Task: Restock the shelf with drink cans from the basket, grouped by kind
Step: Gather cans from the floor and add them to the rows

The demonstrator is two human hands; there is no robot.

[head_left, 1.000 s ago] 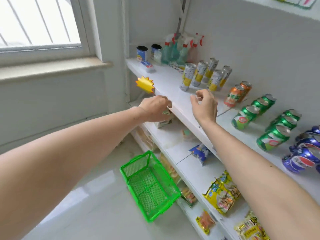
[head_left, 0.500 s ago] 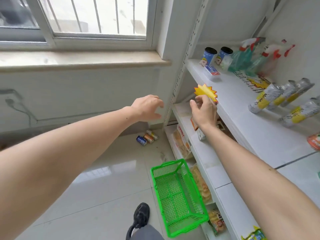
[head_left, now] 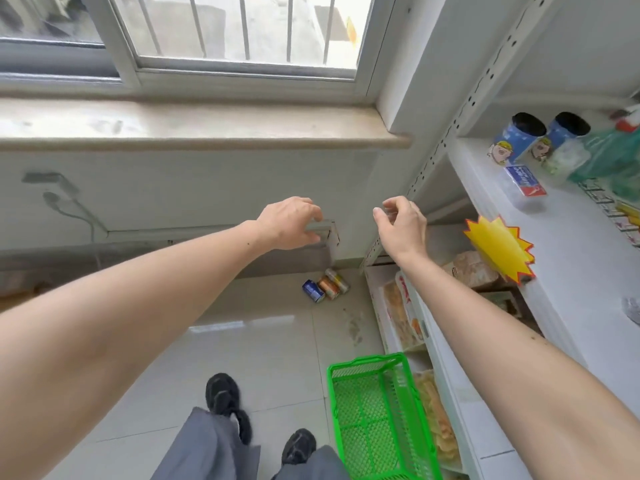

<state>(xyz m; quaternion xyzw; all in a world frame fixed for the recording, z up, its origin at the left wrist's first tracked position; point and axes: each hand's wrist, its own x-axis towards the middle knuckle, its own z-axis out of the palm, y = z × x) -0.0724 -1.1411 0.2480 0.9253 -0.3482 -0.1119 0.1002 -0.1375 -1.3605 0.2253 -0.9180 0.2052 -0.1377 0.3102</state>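
Note:
Three drink cans lie side by side on the floor by the wall: a blue can [head_left: 313, 291], an orange can [head_left: 328, 287] and a silvery yellow can [head_left: 337, 280]. The green mesh basket [head_left: 377, 417] stands on the floor against the shelf, and I see no cans in it. My left hand [head_left: 289, 223] and my right hand [head_left: 401, 225] are both raised in the air in front of the wall, fingers loosely curled, holding nothing. The white shelf [head_left: 568, 258] runs along the right.
On the shelf stand two blue tubs [head_left: 519, 136], a small blue and red box [head_left: 524, 181] and a yellow starburst tag [head_left: 498, 247]. Snack packs fill the lower shelves [head_left: 401, 310]. A window sill [head_left: 194, 124] crosses the top. My feet in black shoes [head_left: 225, 400] are on the tiled floor.
The view has swung left, away from the rows of cans on the shelf. My right hand has come off the shelf edge by the yellow tag. Both hands now hang before the wall.

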